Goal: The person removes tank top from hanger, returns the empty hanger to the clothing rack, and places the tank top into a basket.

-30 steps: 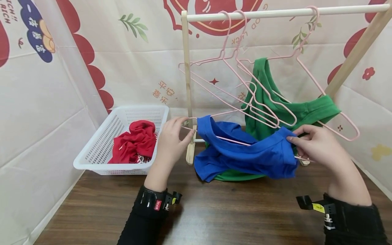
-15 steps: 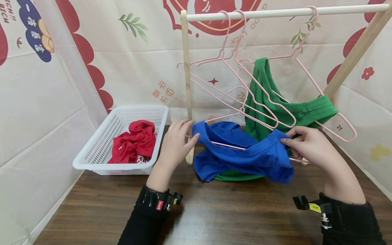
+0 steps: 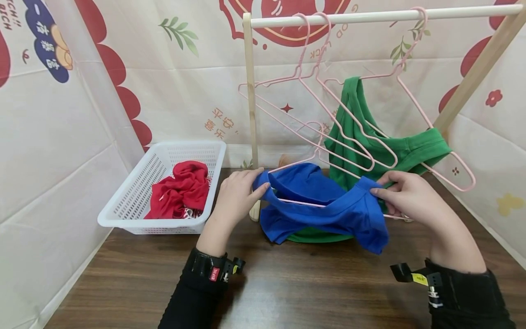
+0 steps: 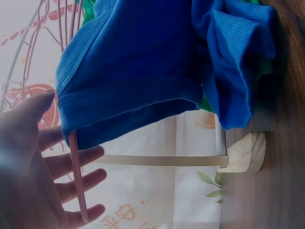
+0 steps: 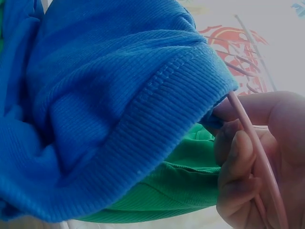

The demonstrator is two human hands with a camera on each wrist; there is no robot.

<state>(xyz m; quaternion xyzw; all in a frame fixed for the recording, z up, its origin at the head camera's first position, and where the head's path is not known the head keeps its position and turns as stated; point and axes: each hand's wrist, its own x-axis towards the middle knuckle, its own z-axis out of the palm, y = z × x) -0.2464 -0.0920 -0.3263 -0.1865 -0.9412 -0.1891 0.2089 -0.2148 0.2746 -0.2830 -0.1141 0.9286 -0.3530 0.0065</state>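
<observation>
A blue tank top (image 3: 328, 217) hangs on a pink hanger (image 3: 302, 202), low over the table in front of the rack. My left hand (image 3: 235, 198) is at its left strap; in the left wrist view the fingers (image 4: 78, 160) are spread behind the hanger's end, with the thumb beside the fabric. At the other strap, my right hand (image 3: 415, 196) pinches the fabric between thumb and fingers. The right wrist view shows the hanger's end passing out of the blue strap (image 5: 190, 86) across the curled right fingers (image 5: 238, 191). Part of the hanger is hidden inside the top.
Behind, a rack with a white rail (image 3: 370, 17) carries two bare pink hangers (image 3: 308, 77) and one bearing a green tank top (image 3: 390, 146), which hangs partly behind the blue one. A white basket (image 3: 119, 201) at left holds a red garment (image 3: 181, 189).
The blue top's upper edge and its hanger have come down and shifted left, the hook leaning lower. My right hand has moved left and slightly down; my left hand has edged right and down.
</observation>
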